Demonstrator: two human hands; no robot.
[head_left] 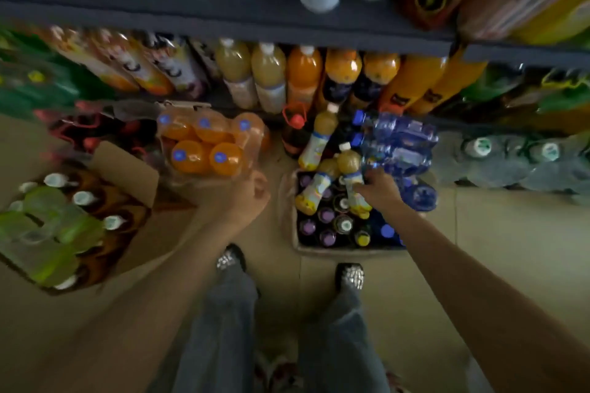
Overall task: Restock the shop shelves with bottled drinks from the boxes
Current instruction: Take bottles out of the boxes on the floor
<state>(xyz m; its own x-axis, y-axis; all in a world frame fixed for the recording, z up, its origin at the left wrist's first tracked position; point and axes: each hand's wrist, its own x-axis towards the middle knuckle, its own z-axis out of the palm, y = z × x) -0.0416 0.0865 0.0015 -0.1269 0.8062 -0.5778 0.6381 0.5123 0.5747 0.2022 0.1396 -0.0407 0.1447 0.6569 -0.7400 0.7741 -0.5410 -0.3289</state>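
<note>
Reaching into a drinks box on the floor

The right hand (378,190) grips a yellowish plastic bottle (351,180) lying atop round caps in the cardboard box (348,250); the left hand (247,199) hangs loosely curled, holding nothing.

Dim, motion-blurred, wide-angle edge distortion

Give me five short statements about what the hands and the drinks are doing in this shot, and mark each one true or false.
1. The right hand grips a pale yellow juice bottle over the open box. True.
2. The left hand holds a bottle. False: it holds nothing.
3. The shrink-wrapped orange bottles stand on the shelf. False: they sit on the floor.
4. The water bottle pack lies just beyond the right hand. True.
5. The open box holds only orange drinks. False: mostly dark bottles with purple caps.
</note>
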